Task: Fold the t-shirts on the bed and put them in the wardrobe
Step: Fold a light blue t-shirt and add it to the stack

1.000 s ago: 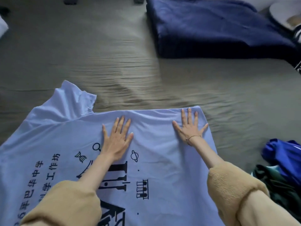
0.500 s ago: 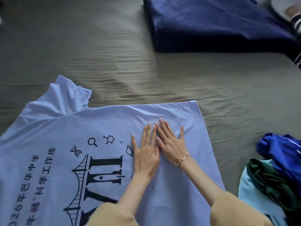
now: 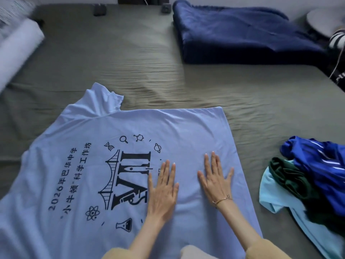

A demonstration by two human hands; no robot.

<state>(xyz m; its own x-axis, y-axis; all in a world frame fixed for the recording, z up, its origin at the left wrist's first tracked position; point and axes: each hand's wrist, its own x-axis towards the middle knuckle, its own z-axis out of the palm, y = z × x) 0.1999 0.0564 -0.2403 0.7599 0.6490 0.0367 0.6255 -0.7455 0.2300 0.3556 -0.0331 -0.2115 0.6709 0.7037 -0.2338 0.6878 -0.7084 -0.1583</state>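
Both hands lie flat, palms down, fingers straight. The left hand (image 3: 162, 193) sits just beside the right hand (image 3: 217, 181), not touching.

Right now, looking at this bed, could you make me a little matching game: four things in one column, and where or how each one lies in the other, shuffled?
Things:
1. light blue t-shirt
2. dark blue blanket
3. pile of clothes
4. right hand

Places or states:
A. folded, at the far side of the bed
B. heaped at the right edge, unfolded
C. spread out, print facing up
D. flat on the shirt, bracelet at the wrist

Pairs: 1-C, 2-A, 3-B, 4-D
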